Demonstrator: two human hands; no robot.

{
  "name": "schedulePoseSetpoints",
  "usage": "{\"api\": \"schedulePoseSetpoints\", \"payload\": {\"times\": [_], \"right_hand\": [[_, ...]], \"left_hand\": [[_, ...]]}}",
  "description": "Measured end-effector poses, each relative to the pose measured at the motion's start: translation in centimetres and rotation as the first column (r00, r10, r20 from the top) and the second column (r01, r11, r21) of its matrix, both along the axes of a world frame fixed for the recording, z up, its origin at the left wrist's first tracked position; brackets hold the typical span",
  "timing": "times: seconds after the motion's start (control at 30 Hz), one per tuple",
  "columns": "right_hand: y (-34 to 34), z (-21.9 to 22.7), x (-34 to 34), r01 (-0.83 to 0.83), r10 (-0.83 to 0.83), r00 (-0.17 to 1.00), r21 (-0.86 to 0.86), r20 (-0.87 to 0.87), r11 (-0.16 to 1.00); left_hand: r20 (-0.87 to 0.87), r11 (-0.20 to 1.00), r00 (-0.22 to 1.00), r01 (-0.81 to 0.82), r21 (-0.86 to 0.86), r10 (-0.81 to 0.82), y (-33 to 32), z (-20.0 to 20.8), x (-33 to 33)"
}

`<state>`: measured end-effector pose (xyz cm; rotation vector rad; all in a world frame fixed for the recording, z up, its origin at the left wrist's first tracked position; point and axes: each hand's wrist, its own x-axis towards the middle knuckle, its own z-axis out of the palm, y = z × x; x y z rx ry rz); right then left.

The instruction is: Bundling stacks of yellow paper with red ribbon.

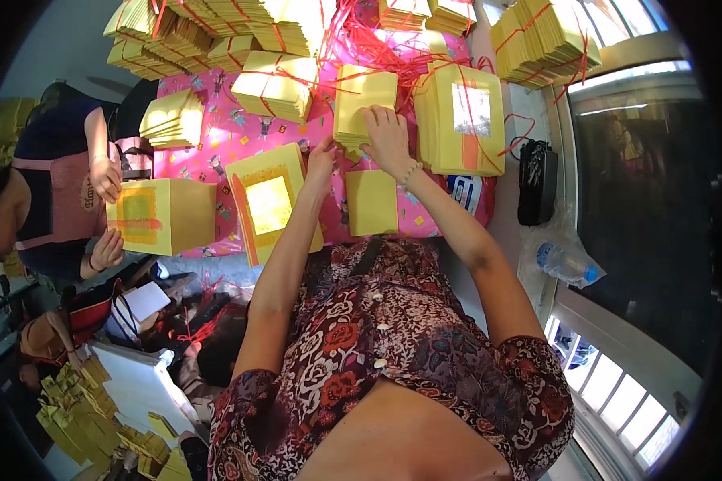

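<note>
A stack of yellow paper sheets (pixel 363 90) lies in front of me on the pink table cover. My right hand (pixel 387 140), with a beaded bracelet at the wrist, rests over its near right part; fingers bend onto the top sheet and the thumb is at the near edge. Beside the stack's near left corner is my left hand (pixel 321 166), fingers stretched forward, holding nothing that I can see. Closer to me lies a smaller yellow pile (pixel 372 202). Left of it sits a tilted yellow stack with a gold square and red strip (pixel 270 204).
A tall yellow stack with a shiny square (pixel 460 120) stands right. Red strings (pixel 373 48) and tied bundles (pixel 274 86) lie at the back. A co-worker's hands (pixel 106 178) hold another stack (pixel 168 216) at left. A black case (pixel 535 183) and bagged bottle (pixel 568 264) are by the window.
</note>
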<state>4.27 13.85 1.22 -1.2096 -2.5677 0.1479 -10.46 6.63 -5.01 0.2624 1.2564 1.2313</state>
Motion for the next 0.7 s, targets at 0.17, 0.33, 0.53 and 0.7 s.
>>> {"api": "schedulePoseSetpoints", "payload": {"times": [0.17,0.33,0.53,0.7], "right_hand": [[0.6,0.2,-0.2,-0.006,0.006,1.000,-0.017,0.020,1.000],[1.8,0.4,0.3,0.036,-0.030,0.998,-0.109,0.051,0.993],[2.7,0.7,0.9,0.002,-0.001,1.000,-0.138,0.010,0.990],[3.3,0.6,1.6,-0.009,0.003,0.999,-0.186,-0.032,0.983]], "left_hand": [[-0.020,0.999,0.999,0.047,0.015,-0.047,0.1,1.2,0.0],[-0.020,0.998,0.998,0.055,0.037,-0.054,0.7,2.3,-0.1],[0.040,0.990,0.992,0.115,0.078,-0.118,1.5,0.8,-1.0],[0.229,0.998,0.973,0.005,0.067,-0.020,2.1,1.7,-0.6]]}}
